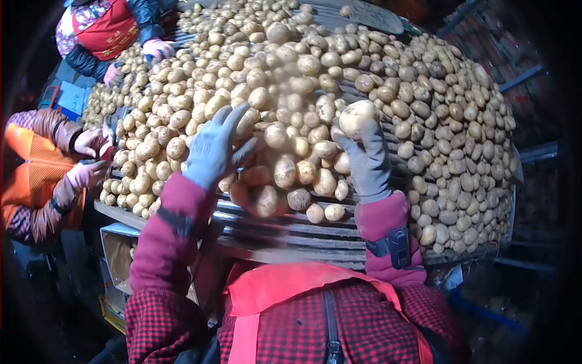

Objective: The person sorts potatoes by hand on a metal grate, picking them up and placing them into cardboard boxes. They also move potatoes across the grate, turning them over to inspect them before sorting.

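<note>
Both my hands wear grey-blue gloves. My right hand (368, 161) is closed round a pale potato (357, 117), which sits at the fingertips and thumb above the slatted table (291, 233). My left hand (215, 148) is open, fingers stretched out and thumb apart, over the heap on the left. Close to its thumb lie loose potatoes (276, 136), and several more (285, 173) rest between my two hands near the bare slats. Part of the middle of the heap looks hazy.
A large potato pile (454, 145) covers the right side. Across the table, a person in a red apron (106, 33) reaches into the potatoes with gloved hands. Another in an orange vest (45, 164) stands at the left. A box (118, 258) sits below the table's left edge.
</note>
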Motion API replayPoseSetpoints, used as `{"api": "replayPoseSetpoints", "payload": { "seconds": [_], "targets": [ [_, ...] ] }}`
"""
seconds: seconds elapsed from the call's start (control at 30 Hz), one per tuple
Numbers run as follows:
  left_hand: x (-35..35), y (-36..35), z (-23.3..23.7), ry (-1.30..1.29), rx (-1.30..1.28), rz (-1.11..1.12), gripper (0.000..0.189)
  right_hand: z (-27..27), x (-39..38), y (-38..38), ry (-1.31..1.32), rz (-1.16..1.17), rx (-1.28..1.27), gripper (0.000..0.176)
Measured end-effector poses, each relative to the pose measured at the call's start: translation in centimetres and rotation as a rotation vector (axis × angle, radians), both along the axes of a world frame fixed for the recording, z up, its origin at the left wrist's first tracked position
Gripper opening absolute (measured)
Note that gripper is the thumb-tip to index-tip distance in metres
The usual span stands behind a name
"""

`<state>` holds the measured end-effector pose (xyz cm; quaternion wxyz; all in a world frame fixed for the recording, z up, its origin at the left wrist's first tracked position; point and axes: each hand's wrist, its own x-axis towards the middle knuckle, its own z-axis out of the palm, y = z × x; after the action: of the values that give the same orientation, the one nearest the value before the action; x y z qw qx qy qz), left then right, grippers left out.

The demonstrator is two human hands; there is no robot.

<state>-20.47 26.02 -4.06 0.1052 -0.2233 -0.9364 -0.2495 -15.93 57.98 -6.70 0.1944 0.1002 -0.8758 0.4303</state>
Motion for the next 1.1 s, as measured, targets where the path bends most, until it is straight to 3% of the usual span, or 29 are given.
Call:
{"api": "replayPoseSetpoints", "payload": {
  "seconds": [0.07, 0.1, 0.2, 0.23, 0.3, 0.33, 0.43, 0.5, 0.53, 0.6, 0.63, 0.67, 0.7, 0.77, 0.83, 0.9, 0.97, 1.03, 1.1],
  "targets": [
    [-2.5, -0.2, -1.5, -0.184, -0.036, -0.028, 0.063, 0.5, 2.1, -1.0, -0.363, 0.178, -1.013, 0.059],
    [-3.3, -0.2, -1.5, -0.24, -0.018, -0.041, 0.061, 0.6, 2.7, -1.2, -0.497, 0.387, -1.646, 0.061],
    [-3.8, -0.6, -2.7, -0.242, 0.142, -0.032, 0.058, -0.1, 4.7, -1.2, -0.584, 0.182, -1.65, 0.061],
    [-3.8, -0.8, -3.2, -0.258, 0.231, -0.023, 0.058, -0.5, 5.0, -1.7, -0.582, 0.213, -1.695, 0.06],
    [-1.2, 1.4, 0.8, -0.194, 0.327, -0.081, 0.059, -1.3, 5.4, -3.3, -0.578, 0.276, -1.781, 0.059],
    [-0.6, 2.4, 1.4, -0.277, 0.468, -0.194, 0.061, -1.3, 5.2, -4.1, -0.597, 0.415, -1.87, 0.06],
    [1.4, 5.1, 5.2, -0.011, 0.344, -0.52, 0.074, 1.1, 5.1, -7.6, -0.648, 0.159, -1.797, 0.067],
    [2.5, 5.3, 5.6, 0.046, 0.333, -0.522, 0.077, 1.3, 5.4, -8.7, -0.515, 0.02, -1.626, 0.071],
    [2.9, 4.8, 4.8, 0.115, 0.282, -0.474, 0.077, 1.7, 6.0, -7.9, -0.653, 0.118, -1.764, 0.07],
    [5.1, 4.0, 3.5, 0.096, 0.158, -0.456, 0.073, 0.9, 6.1, -7.0, -0.698, 0.1, -1.855, 0.069],
    [6.1, 3.5, 2.1, 0.031, 0.097, -0.495, 0.071, -0.1, 5.9, -6.9, -0.608, -0.026, -1.81, 0.069],
    [7.4, 2.9, 0.6, 0.045, -0.017, -0.518, 0.07, 0.0, 6.4, -6.6, -0.554, -0.043, -1.718, 0.072],
    [8.4, 2.3, -1.2, 0.058, -0.129, -0.541, 0.07, -0.1, 6.4, -5.8, -0.567, 0.015, -1.781, 0.072],
    [8.6, 0.0, -3.4, 0.075, -0.259, -0.494, 0.069, -0.6, 6.4, -4.3, -0.595, 0.128, -1.905, 0.071],
    [7.9, -2.3, -3.3, 0.068, -0.247, -0.289, 0.057, 0.6, 6.6, -3.9, -0.549, -0.008, -1.784, 0.071],
    [6.6, -4.4, -3.5, 0.069, -0.318, -0.126, 0.06, 0.4, 6.6, -3.4, -0.497, 0.003, -1.755, 0.07],
    [5.1, -5.9, -3.5, 0.085, -0.38, -0.182, 0.058, 1.2, 6.4, -4.5, -0.348, -0.136, -1.498, 0.07],
    [3.3, -6.0, -3.3, 0.111, -0.201, -0.086, 0.055, 1.2, 6.4, -4.4, -0.335, -0.194, -1.491, 0.071],
    [2.0, -6.4, -3.4, 0.267, -0.032, 0.202, 0.049, 0.3, 6.1, -3.4, -0.458, -0.163, -1.74, 0.071]
  ]
}}
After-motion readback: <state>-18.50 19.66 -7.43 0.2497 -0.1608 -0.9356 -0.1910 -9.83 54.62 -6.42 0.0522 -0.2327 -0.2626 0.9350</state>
